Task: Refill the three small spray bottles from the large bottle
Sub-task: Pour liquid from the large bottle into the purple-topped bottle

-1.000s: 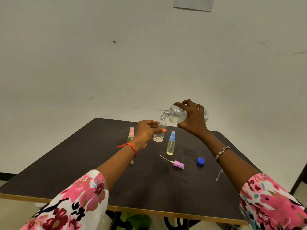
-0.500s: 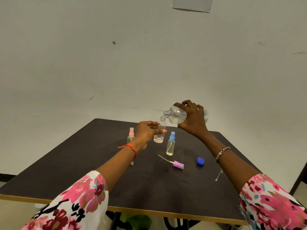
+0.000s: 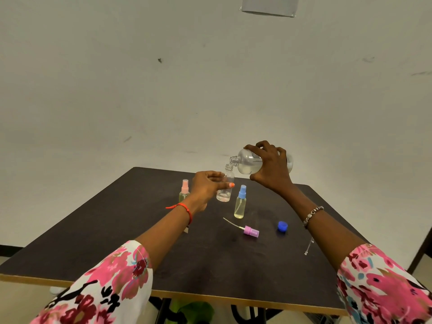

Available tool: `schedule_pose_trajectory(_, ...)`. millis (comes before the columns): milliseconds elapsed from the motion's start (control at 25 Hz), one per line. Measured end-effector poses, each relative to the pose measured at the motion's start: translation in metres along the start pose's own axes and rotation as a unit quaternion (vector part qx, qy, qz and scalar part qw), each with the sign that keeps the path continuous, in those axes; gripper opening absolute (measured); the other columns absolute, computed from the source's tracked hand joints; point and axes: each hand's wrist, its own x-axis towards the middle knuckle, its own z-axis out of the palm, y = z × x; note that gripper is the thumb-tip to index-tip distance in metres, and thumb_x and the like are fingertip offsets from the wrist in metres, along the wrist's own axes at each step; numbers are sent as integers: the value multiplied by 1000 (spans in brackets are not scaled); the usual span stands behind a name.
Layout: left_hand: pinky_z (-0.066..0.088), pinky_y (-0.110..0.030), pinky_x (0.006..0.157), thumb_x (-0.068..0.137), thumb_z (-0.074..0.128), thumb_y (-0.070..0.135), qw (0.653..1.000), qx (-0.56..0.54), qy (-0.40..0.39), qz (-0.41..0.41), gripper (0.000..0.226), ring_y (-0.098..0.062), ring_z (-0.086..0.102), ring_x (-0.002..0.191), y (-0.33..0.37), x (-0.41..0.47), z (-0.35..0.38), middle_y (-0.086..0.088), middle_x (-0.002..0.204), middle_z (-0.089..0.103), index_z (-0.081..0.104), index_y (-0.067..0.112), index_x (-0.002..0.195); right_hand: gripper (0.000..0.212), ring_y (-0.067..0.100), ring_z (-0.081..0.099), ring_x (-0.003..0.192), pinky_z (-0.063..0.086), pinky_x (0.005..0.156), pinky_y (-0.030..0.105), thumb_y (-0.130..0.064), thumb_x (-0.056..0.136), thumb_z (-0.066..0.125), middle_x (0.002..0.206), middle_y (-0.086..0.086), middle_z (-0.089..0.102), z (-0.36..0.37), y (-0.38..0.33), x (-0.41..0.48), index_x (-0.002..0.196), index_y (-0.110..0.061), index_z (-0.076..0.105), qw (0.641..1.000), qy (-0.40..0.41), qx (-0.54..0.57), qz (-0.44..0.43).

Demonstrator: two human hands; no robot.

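My right hand (image 3: 271,170) grips the large clear bottle (image 3: 247,163), tipped on its side with its open mouth against the neck of an uncapped small clear bottle (image 3: 226,187). My left hand (image 3: 208,187) holds that small bottle upright on the dark table (image 3: 117,230); a little liquid sits at its bottom. A small bottle with a pink sprayer (image 3: 184,191) stands left of my left hand. Another small bottle with a blue sprayer (image 3: 240,203) stands just right of the open one, holding yellowish liquid.
A loose purple spray head (image 3: 250,231) with its dip tube lies on the table in front of the bottles. The blue cap (image 3: 282,226) lies to its right. A thin chain (image 3: 309,246) hangs from my right wrist. A wall stands behind the table.
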Motion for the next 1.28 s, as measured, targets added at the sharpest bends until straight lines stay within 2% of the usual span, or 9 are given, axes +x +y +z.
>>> schedule_pose_trajectory(160, 49, -39, 97, 68, 77, 5, 1000, -5, -1, 0, 53, -25, 59, 110, 1, 0, 1, -13, 118, 63, 58, 2, 117, 68, 30, 54, 105, 28, 96, 44, -23, 53, 68, 117, 11, 55, 1, 2, 1, 120, -21, 56, 1000, -6, -1, -3)
schedule_pose_trajectory(520, 49, -40, 97, 68, 77, 5, 1000, -7, -5, 2, 51, -20, 59, 101, 1, -1, 2, -13, 116, 64, 58, 2, 115, 69, 29, 54, 105, 28, 96, 42, -29, 51, 60, 117, 9, 55, -1, 2, 0, 120, -22, 56, 1000, -3, 2, 3)
schedule_pose_trajectory(800, 48, -44, 98, 67, 78, 7, 1000, -4, -2, -4, 51, -27, 60, 110, -1, -1, 4, -13, 117, 64, 58, 3, 114, 69, 29, 53, 107, 28, 97, 43, -31, 53, 61, 117, 10, 55, 0, 3, -2, 121, -21, 55, 1000, -3, 3, 4)
schedule_pose_trajectory(1160, 49, -34, 87, 69, 77, 6, 1000, -3, -3, -4, 50, -24, 60, 107, 0, -4, 5, -13, 116, 64, 59, 3, 115, 67, 29, 54, 105, 28, 96, 42, -30, 53, 61, 117, 10, 55, -1, 4, -3, 120, -22, 56, 1000, 0, 0, 2)
schedule_pose_trajectory(1280, 49, -33, 86, 68, 77, 6, 1000, -4, -2, -6, 52, -25, 59, 109, 0, -4, 5, -13, 118, 63, 58, 2, 117, 66, 29, 54, 104, 28, 95, 42, -23, 54, 69, 116, 9, 55, 0, 4, -3, 119, -22, 56, 1000, 1, 0, 1)
